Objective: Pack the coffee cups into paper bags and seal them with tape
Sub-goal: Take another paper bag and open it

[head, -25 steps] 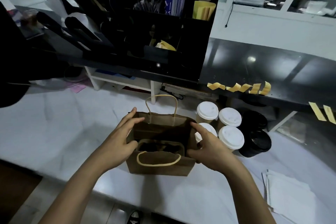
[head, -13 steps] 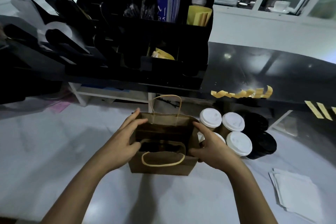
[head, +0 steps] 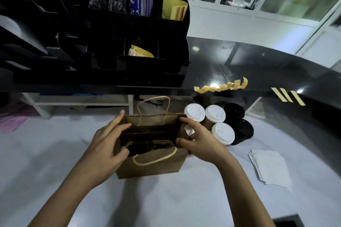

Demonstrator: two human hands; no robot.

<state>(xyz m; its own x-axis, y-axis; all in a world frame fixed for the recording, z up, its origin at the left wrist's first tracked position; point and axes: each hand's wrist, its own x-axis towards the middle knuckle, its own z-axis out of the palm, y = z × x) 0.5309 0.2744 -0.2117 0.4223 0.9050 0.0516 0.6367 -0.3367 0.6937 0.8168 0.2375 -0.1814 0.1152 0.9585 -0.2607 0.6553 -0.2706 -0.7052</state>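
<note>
A brown paper bag (head: 153, 164) with rope handles stands open on the white counter (head: 46, 162). My left hand (head: 105, 147) grips its left side, thumb curled over the rim into the opening. My right hand (head: 199, 140) holds the right side, fingers on the rim. Dark shapes sit inside the bag; what they are is unclear. Right of the bag stand white-lidded coffee cups (head: 215, 114) and two black-lidded cups (head: 239, 125). Strips of tan tape (head: 221, 86) hang from the black shelf edge, with more strips (head: 287, 96) further right.
A black organiser (head: 110, 42) with sleeves, napkins and cutlery fills the raised shelf behind the bag. A stack of white paper (head: 271, 167) lies on the counter at right. A dark object (head: 287, 222) shows at the bottom right edge.
Both hands stay on the bag's sides; the left thumb has hooked further over the rim. The camera view has shifted slightly left and closer.
</note>
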